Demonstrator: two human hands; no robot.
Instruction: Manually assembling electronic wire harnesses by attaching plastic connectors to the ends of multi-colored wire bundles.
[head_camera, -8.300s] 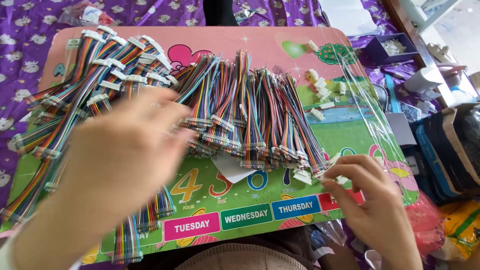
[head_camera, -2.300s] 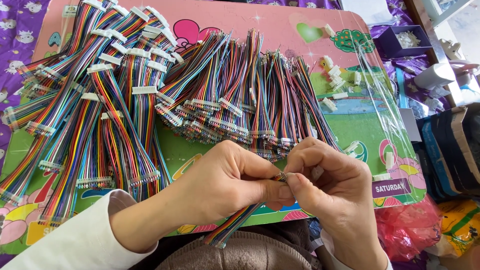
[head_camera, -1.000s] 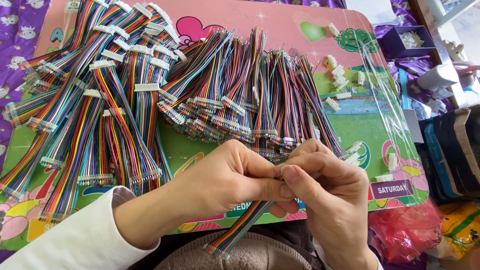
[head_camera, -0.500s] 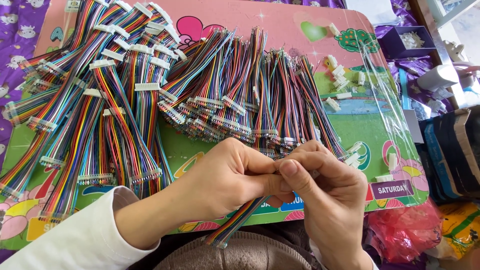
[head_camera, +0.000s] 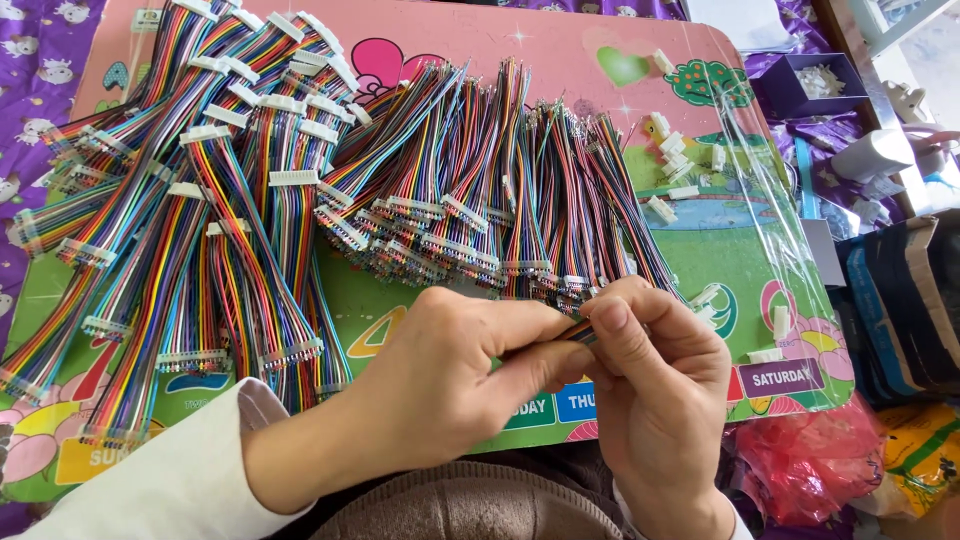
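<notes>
Head view: colourful picture board (head_camera: 700, 60) on purple patterned cloth (head_camera: 40, 60).

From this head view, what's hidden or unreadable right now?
- Ribbon cable end: pinched between left hand and right hand; fingers hide whether a connector is on it.
- Loose white connectors: too small to count pins.
- Purple box: contents tiny, unclear.

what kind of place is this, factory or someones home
Likely a home or small piecework spot, not a factory line: heaps of rainbow ribbon cables lie on a child's colourful play board over a purple patterned cloth, with loose white connectors nearby.
</notes>
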